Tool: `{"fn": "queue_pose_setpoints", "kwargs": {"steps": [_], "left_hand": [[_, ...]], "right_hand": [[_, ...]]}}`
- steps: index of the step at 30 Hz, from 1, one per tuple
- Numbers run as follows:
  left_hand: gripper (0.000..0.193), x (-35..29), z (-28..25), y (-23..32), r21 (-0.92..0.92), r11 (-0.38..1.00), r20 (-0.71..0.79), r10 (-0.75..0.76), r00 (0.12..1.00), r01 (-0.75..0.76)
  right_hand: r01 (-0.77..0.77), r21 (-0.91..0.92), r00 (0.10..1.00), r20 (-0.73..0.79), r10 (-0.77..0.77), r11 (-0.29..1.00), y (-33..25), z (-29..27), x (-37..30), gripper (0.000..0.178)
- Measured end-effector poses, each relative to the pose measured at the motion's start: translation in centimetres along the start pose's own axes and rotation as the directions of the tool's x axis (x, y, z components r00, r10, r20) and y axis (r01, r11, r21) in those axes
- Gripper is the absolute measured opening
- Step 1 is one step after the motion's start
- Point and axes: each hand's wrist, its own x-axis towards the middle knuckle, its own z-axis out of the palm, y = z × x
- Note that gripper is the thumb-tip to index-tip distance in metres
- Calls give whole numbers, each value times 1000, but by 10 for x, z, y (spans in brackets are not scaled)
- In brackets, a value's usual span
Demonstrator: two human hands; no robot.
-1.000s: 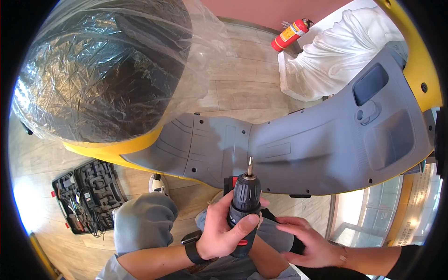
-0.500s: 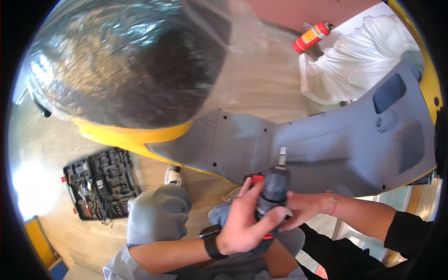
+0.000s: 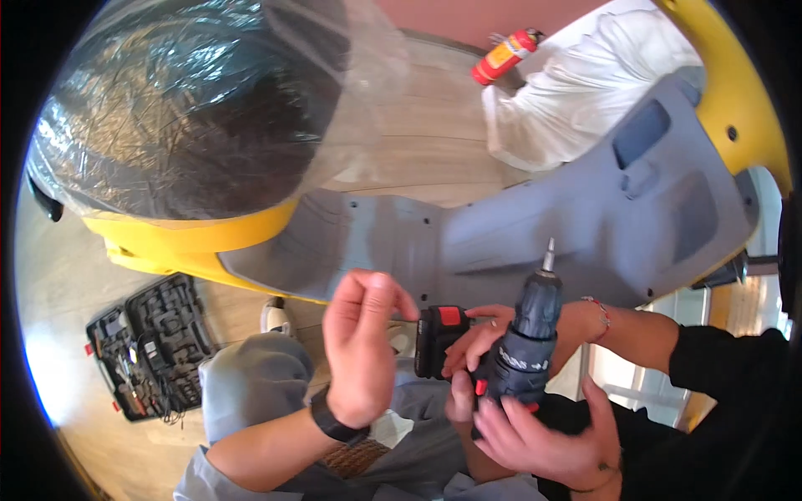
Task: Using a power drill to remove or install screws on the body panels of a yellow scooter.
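A black cordless drill [image 3: 522, 355] with a slim silver bit [image 3: 549, 255] stands upright ahead of me, bit pointing away. My left hand [image 3: 359, 342], with a black wristband, is raised left of it, fingers curled and thumb pressed to them; anything pinched there is too small to make out. Low beside the drill, my right hand [image 3: 459, 399] wraps its grip, mostly hidden. A co-worker's braceleted hand [image 3: 476, 346] lies by the drill's black-and-red battery [image 3: 443, 330]. Another hand of the co-worker [image 3: 543, 442] touches the drill body from below.
A yellow scooter body [image 3: 200, 230] with a grey floorboard panel [image 3: 535, 225] spans ahead, its seat end under clear plastic wrap [image 3: 217, 108]. An open tool case [image 3: 154, 351] lies on the left floor. A red fire extinguisher [image 3: 505, 57] and white sheeting [image 3: 576, 92] are farther off.
My left hand has let go of the drill and moved left and up. The co-worker's hands now cover more of the drill, which has shifted right. The view has swung rightward.
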Motion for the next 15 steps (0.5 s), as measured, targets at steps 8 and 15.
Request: {"fn": "queue_pose_setpoints", "kwargs": {"steps": [8,15], "left_hand": [[46,-4,15,7,-6,998,43,-63,997,63],[44,4,-17,11,-59,993,93,-98,991,104]], "right_hand": [[-70,-272,385,-895,-226,960,-5,97,7,32],[-279,-640,-232,-678,-697,716,-24,127,10,39]]}}
